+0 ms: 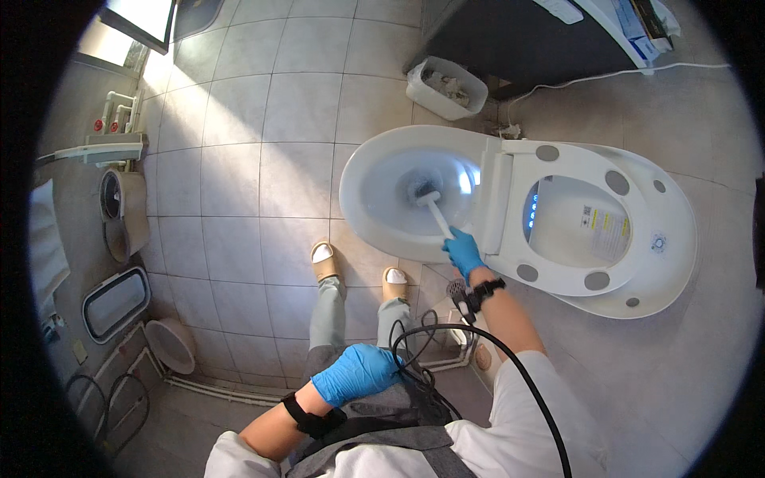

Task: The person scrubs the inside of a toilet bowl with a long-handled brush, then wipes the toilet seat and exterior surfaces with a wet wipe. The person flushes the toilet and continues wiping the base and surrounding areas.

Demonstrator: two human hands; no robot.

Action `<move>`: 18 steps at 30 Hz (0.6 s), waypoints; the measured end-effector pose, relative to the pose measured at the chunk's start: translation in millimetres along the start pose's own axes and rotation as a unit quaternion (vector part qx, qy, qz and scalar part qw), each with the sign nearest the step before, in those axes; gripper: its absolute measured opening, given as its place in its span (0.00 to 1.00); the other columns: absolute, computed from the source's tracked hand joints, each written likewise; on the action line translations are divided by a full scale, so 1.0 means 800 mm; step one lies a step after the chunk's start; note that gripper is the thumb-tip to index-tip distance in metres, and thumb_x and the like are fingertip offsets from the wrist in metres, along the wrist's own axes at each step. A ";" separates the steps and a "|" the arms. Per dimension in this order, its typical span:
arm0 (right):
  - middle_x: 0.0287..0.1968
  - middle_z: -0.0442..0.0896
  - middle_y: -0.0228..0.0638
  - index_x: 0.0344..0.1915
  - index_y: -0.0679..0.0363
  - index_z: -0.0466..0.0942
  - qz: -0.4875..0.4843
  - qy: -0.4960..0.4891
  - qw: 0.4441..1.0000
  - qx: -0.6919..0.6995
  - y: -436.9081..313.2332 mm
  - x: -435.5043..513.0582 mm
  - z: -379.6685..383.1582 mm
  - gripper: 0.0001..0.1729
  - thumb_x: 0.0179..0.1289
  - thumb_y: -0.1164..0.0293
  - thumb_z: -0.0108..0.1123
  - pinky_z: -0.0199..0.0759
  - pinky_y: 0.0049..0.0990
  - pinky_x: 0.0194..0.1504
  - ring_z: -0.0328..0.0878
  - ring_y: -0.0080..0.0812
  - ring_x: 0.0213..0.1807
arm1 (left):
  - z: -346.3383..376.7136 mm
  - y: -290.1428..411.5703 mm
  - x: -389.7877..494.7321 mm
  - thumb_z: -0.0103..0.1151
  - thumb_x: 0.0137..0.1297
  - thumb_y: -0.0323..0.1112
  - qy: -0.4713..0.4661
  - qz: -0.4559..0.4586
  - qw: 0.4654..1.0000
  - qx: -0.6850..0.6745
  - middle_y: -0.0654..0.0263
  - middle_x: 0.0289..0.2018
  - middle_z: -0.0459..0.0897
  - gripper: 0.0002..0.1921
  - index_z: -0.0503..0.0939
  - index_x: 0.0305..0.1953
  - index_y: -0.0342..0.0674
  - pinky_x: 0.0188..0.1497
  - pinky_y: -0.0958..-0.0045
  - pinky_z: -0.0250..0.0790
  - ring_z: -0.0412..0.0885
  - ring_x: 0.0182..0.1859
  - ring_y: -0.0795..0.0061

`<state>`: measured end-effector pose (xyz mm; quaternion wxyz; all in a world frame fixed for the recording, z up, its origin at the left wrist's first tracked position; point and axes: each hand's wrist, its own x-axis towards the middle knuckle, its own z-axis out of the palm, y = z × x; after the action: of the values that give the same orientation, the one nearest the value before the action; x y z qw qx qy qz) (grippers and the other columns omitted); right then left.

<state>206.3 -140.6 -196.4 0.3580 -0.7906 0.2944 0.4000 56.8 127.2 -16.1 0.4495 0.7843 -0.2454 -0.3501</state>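
Observation:
My right hand, in a blue glove, is closed around the white handle of a toilet brush. The brush reaches down into the toilet bowl, its head low near the dark drain opening. The toilet seat and the lid behind it are both raised. Also gloved in blue, my left hand rests in front of the grey apron at my waist, closed at a looped black cable; the fingers are hidden from above, so whether they grip the cable is unclear.
An open plastic bin with waste stands beyond the bowl, next to a dark cabinet. A white cord runs behind the toilet. Basins and pipes line the left wall. A dark brush head shows beside my right wrist.

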 end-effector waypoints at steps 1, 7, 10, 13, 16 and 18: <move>0.43 0.80 0.48 0.60 0.67 0.66 0.014 0.051 0.998 0.016 0.014 -0.015 -0.011 0.28 0.58 0.73 0.52 0.73 0.30 0.36 0.78 0.32 0.37 | -0.004 0.003 -0.001 0.53 0.55 0.37 -0.004 0.000 1.000 0.009 0.55 0.19 0.78 0.09 0.77 0.23 0.40 0.23 0.58 0.70 0.78 0.23 0.53; 0.39 0.81 0.42 0.65 0.57 0.62 -0.100 0.108 0.982 0.118 0.043 -0.051 -0.044 0.30 0.61 0.77 0.49 0.70 0.24 0.35 0.75 0.25 0.32 | -0.011 0.020 0.002 0.52 0.54 0.36 -0.024 0.018 1.000 0.009 0.56 0.20 0.78 0.07 0.77 0.26 0.41 0.24 0.58 0.70 0.78 0.24 0.53; 0.29 0.80 0.31 0.65 0.55 0.63 -0.120 0.066 0.977 0.161 0.016 -0.034 -0.029 0.28 0.64 0.76 0.50 0.61 0.19 0.17 0.63 0.15 0.16 | -0.004 0.026 0.004 0.52 0.54 0.35 -0.057 -0.001 0.998 0.035 0.56 0.20 0.78 0.06 0.77 0.28 0.42 0.25 0.59 0.70 0.79 0.24 0.54; 0.27 0.79 0.29 0.64 0.52 0.65 -0.121 -0.113 0.977 0.133 -0.015 -0.032 -0.022 0.27 0.64 0.75 0.51 0.60 0.17 0.17 0.61 0.14 0.16 | 0.001 0.028 0.004 0.52 0.54 0.35 -0.049 -0.006 0.998 0.031 0.56 0.21 0.78 0.06 0.77 0.28 0.42 0.25 0.59 0.71 0.79 0.24 0.54; 0.26 0.78 0.29 0.63 0.47 0.67 -0.102 -0.185 0.975 -0.068 -0.042 -0.050 -0.050 0.28 0.61 0.71 0.55 0.63 0.18 0.18 0.62 0.17 0.17 | 0.005 0.032 0.005 0.52 0.54 0.35 -0.049 -0.013 0.998 0.037 0.56 0.21 0.78 0.06 0.77 0.28 0.43 0.25 0.59 0.71 0.79 0.25 0.54; 0.26 0.79 0.31 0.62 0.48 0.67 -0.062 -0.209 0.963 -0.159 -0.060 -0.056 -0.086 0.30 0.58 0.68 0.56 0.67 0.21 0.19 0.65 0.20 0.16 | 0.009 0.035 0.008 0.51 0.54 0.35 -0.031 -0.003 0.999 0.022 0.56 0.21 0.78 0.05 0.77 0.28 0.43 0.25 0.59 0.71 0.79 0.24 0.54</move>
<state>248.9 -160.0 -113.5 0.3048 -0.7530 0.0962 0.5751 53.5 105.2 4.1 0.4234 0.7835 -0.2645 -0.3700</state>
